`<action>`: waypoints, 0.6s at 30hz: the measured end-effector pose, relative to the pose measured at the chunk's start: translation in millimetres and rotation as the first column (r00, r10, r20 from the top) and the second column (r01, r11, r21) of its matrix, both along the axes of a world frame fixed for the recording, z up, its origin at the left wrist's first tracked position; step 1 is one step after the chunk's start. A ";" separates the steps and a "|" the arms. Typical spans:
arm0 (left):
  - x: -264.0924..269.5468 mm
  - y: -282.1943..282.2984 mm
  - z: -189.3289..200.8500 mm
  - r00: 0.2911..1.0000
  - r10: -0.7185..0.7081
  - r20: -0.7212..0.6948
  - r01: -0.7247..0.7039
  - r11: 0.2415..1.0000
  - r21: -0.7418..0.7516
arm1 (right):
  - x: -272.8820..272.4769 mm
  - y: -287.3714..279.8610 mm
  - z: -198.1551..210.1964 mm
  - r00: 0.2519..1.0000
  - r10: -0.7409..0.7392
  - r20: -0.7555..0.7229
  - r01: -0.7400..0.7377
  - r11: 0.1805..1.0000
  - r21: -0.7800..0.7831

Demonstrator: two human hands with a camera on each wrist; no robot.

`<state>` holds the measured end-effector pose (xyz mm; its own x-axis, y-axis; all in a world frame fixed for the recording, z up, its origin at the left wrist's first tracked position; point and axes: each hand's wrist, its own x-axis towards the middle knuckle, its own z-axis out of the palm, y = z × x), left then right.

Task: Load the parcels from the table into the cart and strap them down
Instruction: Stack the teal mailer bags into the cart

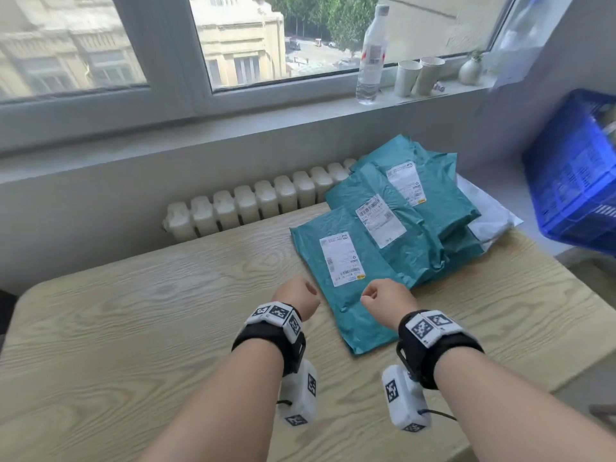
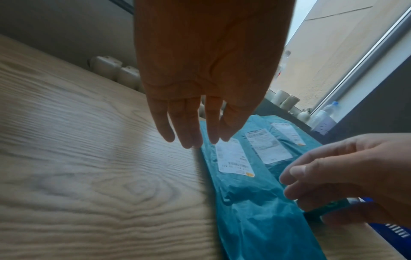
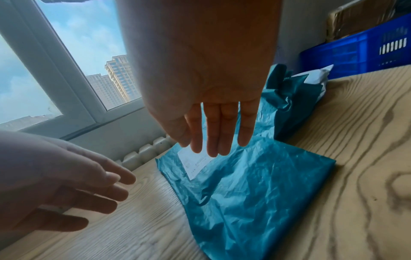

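Both your hands are out over the table (image 1: pixel 140 328), neither holding anything. Your left hand (image 1: pixel 295 296) hangs above bare wood just beside the near parcel's left edge, fingers straight and loose in the left wrist view. Your right hand (image 1: pixel 386 303) hovers over the near parcel (image 1: pixel 353 295), fingers stretched out and a bit spread, not touching the plastic as far as I can tell. That parcel is teal with a white label, lying flat. Behind it there's a stack (image 1: pixel 416 208) of more teal parcels overlapping each other, with a white one (image 1: pixel 490 215) tucked under at the far right. A blue crate (image 1: pixel 573 181) sits off the table's right side.
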<state>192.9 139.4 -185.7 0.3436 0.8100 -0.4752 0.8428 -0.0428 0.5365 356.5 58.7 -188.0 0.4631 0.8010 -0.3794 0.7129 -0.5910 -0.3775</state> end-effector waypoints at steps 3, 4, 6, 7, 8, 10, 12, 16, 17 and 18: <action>11.1 15.9 -5.9 1.000 0.016 0.018 -0.015 1.000 -0.019 | 7.0 15.3 -8.7 0.999 -0.016 -0.034 0.017 1.000 0.009; 14.9 19.7 -7.5 0.999 0.026 0.019 -0.025 0.999 -0.026 | 10.1 19.8 -10.2 0.999 -0.017 -0.039 0.017 1.000 0.011; 21.7 25.3 -12.5 0.998 0.055 0.025 -0.054 0.998 -0.031 | 17.0 25.8 -10.5 0.999 -0.020 -0.033 0.021 1.000 0.015; 24.7 27.0 -14.2 0.997 0.070 0.026 -0.069 0.997 -0.037 | 20.5 27.8 -10.0 0.999 -0.022 -0.028 0.022 1.000 0.016; 27.4 28.2 -15.5 0.996 0.082 0.027 -0.081 0.996 -0.046 | 24.4 29.3 -10.3 0.999 -0.027 -0.030 0.027 1.000 0.015; 31.9 32.1 -18.6 0.994 0.102 0.032 -0.099 0.993 -0.065 | 33.2 33.2 -9.4 0.999 -0.035 -0.030 0.035 0.999 0.019; 34.8 37.3 -21.0 0.992 0.124 0.025 -0.122 0.990 -0.077 | 43.0 39.3 -9.2 1.000 -0.019 -0.012 0.019 1.000 0.018; 40.0 42.8 -26.1 0.983 0.182 -0.009 -0.182 0.979 -0.091 | 61.1 52.3 -16.8 1.000 0.012 0.020 -0.013 0.999 0.033; 41.7 42.2 -25.1 0.981 0.195 -0.011 -0.195 0.976 -0.097 | 65.1 54.9 -19.9 1.000 0.017 0.016 -0.018 0.999 0.027; 43.8 42.8 -27.9 0.974 0.226 -0.013 -0.226 0.969 -0.099 | 68.9 57.6 -23.7 1.000 0.022 0.006 -0.023 1.000 0.020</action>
